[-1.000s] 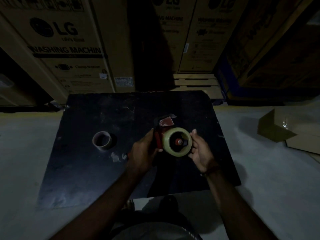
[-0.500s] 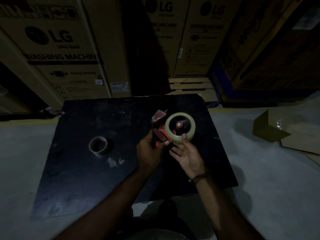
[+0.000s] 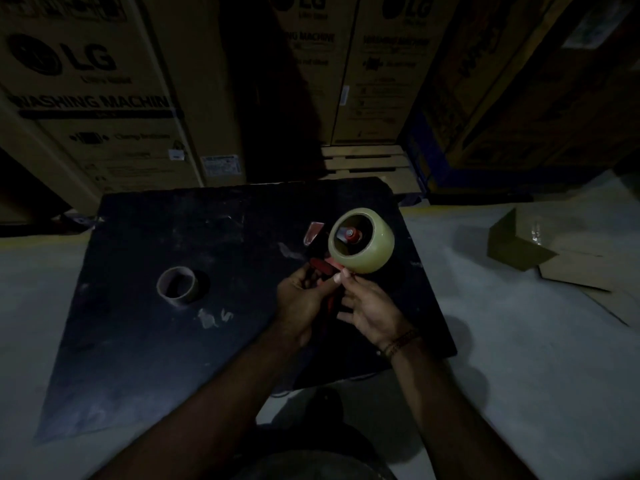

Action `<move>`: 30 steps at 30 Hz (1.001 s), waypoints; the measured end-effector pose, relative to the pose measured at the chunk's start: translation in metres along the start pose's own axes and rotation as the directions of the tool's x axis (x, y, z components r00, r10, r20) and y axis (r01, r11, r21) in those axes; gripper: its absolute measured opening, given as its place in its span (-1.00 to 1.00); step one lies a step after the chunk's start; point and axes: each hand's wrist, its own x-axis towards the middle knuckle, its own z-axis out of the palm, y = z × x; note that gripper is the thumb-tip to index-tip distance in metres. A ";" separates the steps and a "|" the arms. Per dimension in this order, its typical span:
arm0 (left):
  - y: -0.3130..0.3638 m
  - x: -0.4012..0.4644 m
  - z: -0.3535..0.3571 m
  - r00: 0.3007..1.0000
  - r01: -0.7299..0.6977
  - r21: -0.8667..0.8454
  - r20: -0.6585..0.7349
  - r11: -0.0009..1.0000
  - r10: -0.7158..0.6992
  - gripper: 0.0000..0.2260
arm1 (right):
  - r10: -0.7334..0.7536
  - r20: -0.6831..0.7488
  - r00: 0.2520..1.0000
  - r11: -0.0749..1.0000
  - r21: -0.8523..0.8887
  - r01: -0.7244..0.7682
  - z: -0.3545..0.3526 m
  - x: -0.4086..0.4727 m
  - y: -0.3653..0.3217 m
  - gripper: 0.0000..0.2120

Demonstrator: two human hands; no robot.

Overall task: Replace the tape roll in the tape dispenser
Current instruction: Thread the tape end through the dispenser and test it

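Head view. A pale yellow-green roll of clear packing tape [image 3: 362, 241], smooth and glossy, sits on the red hub [image 3: 351, 233] of a red-and-black handheld tape dispenser [image 3: 323, 268], held up over a dark, scuffed slab worktop [image 3: 166, 341]. The roll is thus already mounted on the dispenser, its open side turned toward the camera, probably so that the hub seating and tape path can be checked. The left hand [image 3: 299, 301] wraps the dispenser's handle, fingers closed around it to steady the tool. The right hand [image 3: 370, 306] works at the roll's lower edge: thumb and forefinger come together there, apparently pinching for the loose tape end, though the dim light leaves it unclear whether any tape is caught; its other fingers lie loosely apart. A translucent reddish flap [image 3: 312, 233] stands at the dispenser's front. To the left, well apart, a bare brown cardboard core [image 3: 177, 285], matte and hollow, rests on the worktop, presumably the spent roll. Printed cardboard cartons [image 3: 93, 98] stand behind.
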 end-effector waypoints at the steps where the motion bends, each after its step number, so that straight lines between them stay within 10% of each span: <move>1: -0.002 0.000 0.001 1.000 0.026 -0.010 0.003 1.000 -0.026 -0.69 | 0.015 -0.011 1.000 1.000 -0.004 -0.016 -0.003 -0.001 -0.002 -0.61; 18: -0.023 -0.005 0.031 0.957 0.249 0.031 0.147 0.968 -0.251 -0.77 | -0.050 -0.156 0.986 0.984 0.161 0.075 -0.042 -0.008 -0.013 -0.67; 24: -0.056 0.045 0.000 0.815 0.578 -0.071 0.096 0.813 -0.571 -0.15 | 0.018 -0.255 0.967 0.994 0.112 0.011 -0.049 -0.023 0.005 -0.70; 30: -0.062 0.059 -0.018 0.737 0.653 0.195 0.060 0.732 -0.674 -0.70 | 0.018 -0.326 0.945 0.999 0.034 -0.008 -0.045 -0.055 0.052 -0.83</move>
